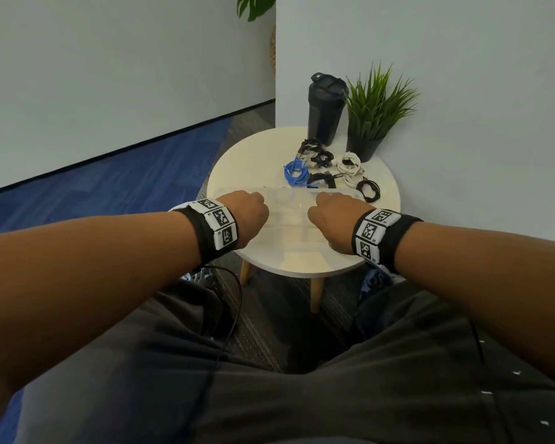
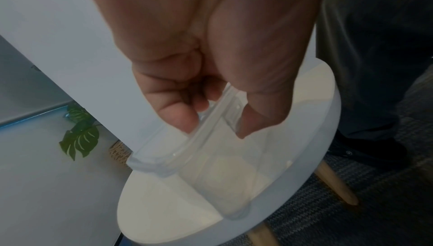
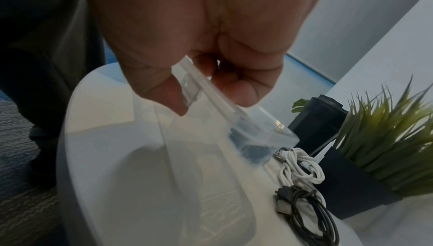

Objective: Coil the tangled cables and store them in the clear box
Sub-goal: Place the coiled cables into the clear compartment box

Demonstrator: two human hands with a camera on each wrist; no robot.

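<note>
Both hands work at a clear box on a small round white table. From the head view, the left hand [image 1: 249, 213] and right hand [image 1: 332, 216] sit knuckles-up on the near edge of the clear box [image 1: 289, 219], fingers curled under and out of sight. Beyond the box lie the cables: a blue cable [image 1: 297, 171], a white cable [image 1: 350, 165] and black cables [image 1: 369, 189], loosely bundled and not yet inside. A black tumbler [image 1: 326, 107] and a potted plant [image 1: 374, 123] stand at the back of the table [image 1: 237, 161].

From the left wrist view, the left hand's thumb [image 2: 251, 120] and fingers [image 2: 178, 115] pinch a clear lid [image 2: 211, 120] by its edge, near a latch tab, with that edge raised off the box body.

From the right wrist view, the right hand's thumb [image 3: 168, 94] and fingers [image 3: 236, 91] pinch the lid the same way, beside its other tab. White and black cables lie just beyond the box.

The step appears to be opening the box. Lifting both sides evenly should keep the light box from skidding into the cables; swinging the lid fully clear would leave room to load coils.
</note>
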